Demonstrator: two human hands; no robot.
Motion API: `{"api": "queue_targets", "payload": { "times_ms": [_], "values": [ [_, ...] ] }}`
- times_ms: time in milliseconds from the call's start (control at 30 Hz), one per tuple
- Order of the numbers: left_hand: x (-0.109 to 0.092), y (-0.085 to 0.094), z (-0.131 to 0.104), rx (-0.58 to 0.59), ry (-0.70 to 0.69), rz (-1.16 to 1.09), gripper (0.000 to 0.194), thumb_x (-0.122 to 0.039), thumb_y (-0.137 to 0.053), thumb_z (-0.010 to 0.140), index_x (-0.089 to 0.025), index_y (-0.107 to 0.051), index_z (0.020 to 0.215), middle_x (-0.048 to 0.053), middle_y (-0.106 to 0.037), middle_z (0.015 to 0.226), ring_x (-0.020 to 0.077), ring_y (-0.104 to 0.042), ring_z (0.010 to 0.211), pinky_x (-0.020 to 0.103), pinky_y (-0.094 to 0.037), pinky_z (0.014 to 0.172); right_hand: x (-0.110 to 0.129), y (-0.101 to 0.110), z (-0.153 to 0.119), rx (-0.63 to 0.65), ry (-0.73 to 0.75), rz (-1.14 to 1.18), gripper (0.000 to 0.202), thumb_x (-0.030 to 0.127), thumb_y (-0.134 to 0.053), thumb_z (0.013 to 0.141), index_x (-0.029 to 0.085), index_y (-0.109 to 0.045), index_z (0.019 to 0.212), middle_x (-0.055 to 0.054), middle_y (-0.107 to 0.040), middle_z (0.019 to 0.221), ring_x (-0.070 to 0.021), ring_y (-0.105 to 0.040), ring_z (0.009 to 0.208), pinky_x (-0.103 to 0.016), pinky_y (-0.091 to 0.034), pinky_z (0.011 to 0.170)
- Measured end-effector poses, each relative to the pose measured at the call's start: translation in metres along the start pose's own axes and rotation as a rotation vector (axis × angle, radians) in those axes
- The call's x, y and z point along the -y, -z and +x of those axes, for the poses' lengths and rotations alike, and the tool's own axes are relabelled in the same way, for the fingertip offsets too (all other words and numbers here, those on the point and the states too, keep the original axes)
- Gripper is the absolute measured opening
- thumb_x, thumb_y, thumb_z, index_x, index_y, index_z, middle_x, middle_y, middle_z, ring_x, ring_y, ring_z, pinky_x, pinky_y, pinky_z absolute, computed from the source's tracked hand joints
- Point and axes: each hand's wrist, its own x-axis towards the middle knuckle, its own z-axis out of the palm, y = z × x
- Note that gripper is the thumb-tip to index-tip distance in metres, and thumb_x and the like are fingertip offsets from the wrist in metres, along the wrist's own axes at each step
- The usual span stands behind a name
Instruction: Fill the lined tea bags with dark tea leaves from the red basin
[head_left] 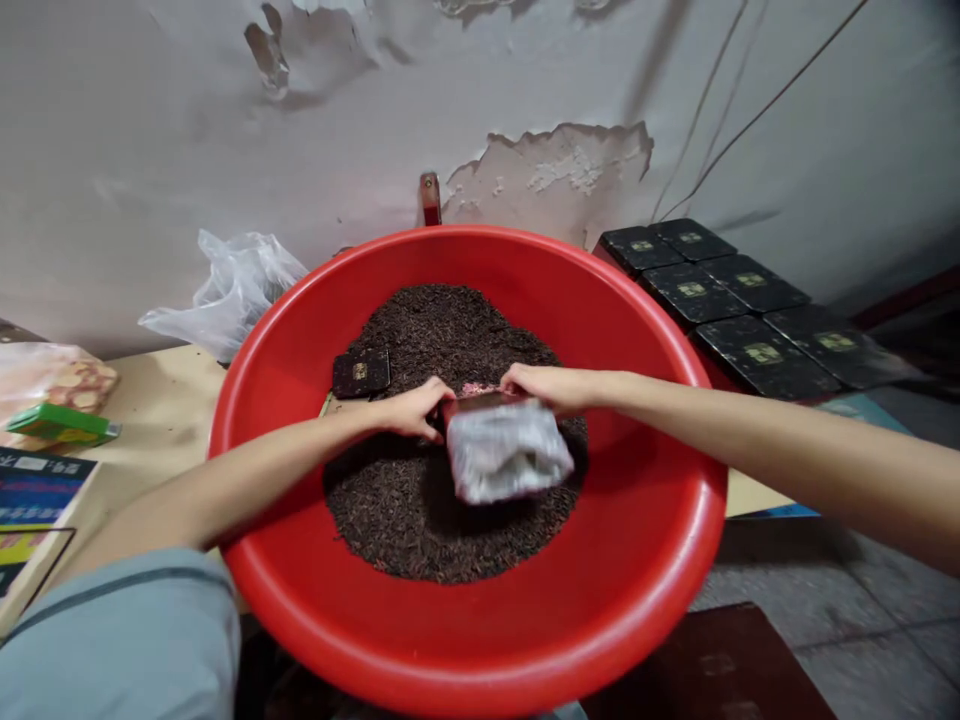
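A large red basin [465,640] holds a heap of dark loose grains [442,325]. Over the heap hangs a small tin [480,401] with a silvery-white lining [510,450] bulging from its near side, blurred by motion. My left hand [421,408] is closed on the tin's left edge. At its far right edge my right hand [536,385] grips it with bent fingers. A black square lid [361,373] with a gold mark lies on the left part of the heap, just beyond my left wrist.
Several black tins [757,355] stand in rows right of the basin. To the left are a clear plastic bag [232,285], a green box [64,425], a bag of pale pieces [56,380] and a printed carton [37,510]. A peeling wall [375,150] rises behind.
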Motion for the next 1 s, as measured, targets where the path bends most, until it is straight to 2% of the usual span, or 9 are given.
{"api": "queue_targets", "payload": {
  "times_ms": [100, 200, 300, 367, 467, 567, 667, 833, 1000],
  "values": [
    [-0.016, 0.015, -0.007, 0.027, 0.063, 0.087, 0.043, -0.019, -0.069, 0.08, -0.013, -0.066, 0.123, 0.01, -0.071, 0.117, 0.0225, -0.068, 0.101, 0.034, -0.056, 0.094, 0.002, 0.001, 0.0, 0.048, -0.142, -0.09, 0.066, 0.028, -0.086, 0.068, 0.012, -0.065, 0.129, -0.016, -0.072, 0.12, -0.0288, -0.07, 0.101, -0.04, -0.058, 0.089],
    [-0.041, 0.051, -0.024, -0.203, 0.131, 0.116, 0.035, -0.026, -0.061, 0.089, -0.013, -0.068, 0.12, 0.009, -0.074, 0.112, 0.0229, -0.069, 0.103, 0.036, -0.052, 0.098, 0.013, 0.02, -0.017, 0.119, -0.302, -0.057, 0.048, 0.035, -0.078, 0.081, 0.017, -0.069, 0.125, -0.011, -0.077, 0.107, -0.0267, -0.072, 0.089, -0.037, -0.056, 0.079],
    [-0.064, 0.07, -0.052, -0.08, 0.169, 0.006, 0.038, -0.046, -0.056, 0.098, -0.019, -0.07, 0.12, 0.004, -0.076, 0.101, 0.0216, -0.072, 0.098, 0.033, -0.052, 0.093, 0.047, 0.033, -0.041, -0.024, -0.363, -0.066, 0.039, 0.049, -0.067, 0.093, 0.022, -0.07, 0.122, -0.008, -0.077, 0.099, -0.025, -0.072, 0.085, -0.037, -0.052, 0.077],
    [-0.078, 0.062, -0.075, 0.066, 0.147, -0.007, 0.049, -0.059, -0.065, 0.091, -0.022, -0.07, 0.124, 0.005, -0.077, 0.106, 0.0246, -0.073, 0.099, 0.032, -0.052, 0.089, 0.085, 0.028, -0.057, -0.086, -0.407, -0.098, 0.041, 0.055, -0.065, 0.094, 0.023, -0.071, 0.119, -0.007, -0.076, 0.09, -0.0259, -0.072, 0.08, -0.037, -0.051, 0.074],
    [-0.091, 0.029, -0.101, 0.16, 0.123, 0.039, 0.083, -0.065, -0.083, 0.073, -0.025, -0.06, 0.142, 0.013, -0.073, 0.131, 0.0337, -0.072, 0.11, 0.033, -0.053, 0.084, 0.145, 0.003, -0.071, 0.012, -0.408, -0.127, 0.061, 0.067, -0.078, 0.081, 0.024, -0.068, 0.123, -0.01, -0.077, 0.088, -0.0299, -0.072, 0.074, -0.037, -0.048, 0.066],
    [-0.091, -0.001, -0.107, 0.196, 0.148, 0.062, 0.079, -0.059, -0.08, 0.082, -0.021, -0.055, 0.146, 0.016, -0.075, 0.127, 0.0341, -0.074, 0.105, 0.033, -0.052, 0.079, 0.178, -0.024, -0.071, 0.083, -0.44, -0.177, 0.072, 0.052, -0.085, 0.08, 0.021, -0.057, 0.139, -0.012, -0.078, 0.09, -0.0307, -0.073, 0.071, -0.033, -0.043, 0.059],
    [-0.086, -0.01, -0.103, 0.16, 0.14, 0.036, 0.059, -0.044, -0.078, 0.087, -0.019, -0.06, 0.138, 0.011, -0.079, 0.111, 0.0289, -0.075, 0.096, 0.031, -0.051, 0.077, 0.184, -0.039, -0.064, 0.159, -0.475, -0.175, 0.068, 0.031, -0.082, 0.083, 0.016, -0.052, 0.142, -0.011, -0.079, 0.089, -0.0295, -0.075, 0.075, -0.03, -0.038, 0.055],
    [-0.079, -0.004, -0.105, 0.092, 0.101, -0.021, 0.018, -0.035, -0.073, 0.09, -0.019, -0.071, 0.098, 0.003, -0.078, 0.085, 0.019, -0.07, 0.076, 0.027, -0.046, 0.07, 0.183, -0.048, -0.063, 0.106, -0.481, -0.264, 0.027, 0.032, -0.064, 0.099, 0.017, -0.064, 0.122, -0.013, -0.079, 0.091, -0.027, -0.075, 0.077, -0.03, -0.032, 0.057],
    [-0.078, -0.006, -0.107, 0.085, 0.08, -0.094, 0.019, -0.036, -0.066, 0.092, -0.019, -0.065, 0.081, 0.0, -0.072, 0.076, 0.0157, -0.063, 0.069, 0.026, -0.041, 0.066, 0.187, -0.047, -0.065, 0.065, -0.441, -0.309, 0.014, 0.031, -0.063, 0.1, 0.02, -0.071, 0.102, -0.009, -0.078, 0.093, -0.0249, -0.073, 0.081, -0.03, -0.031, 0.058]
  ]
}}
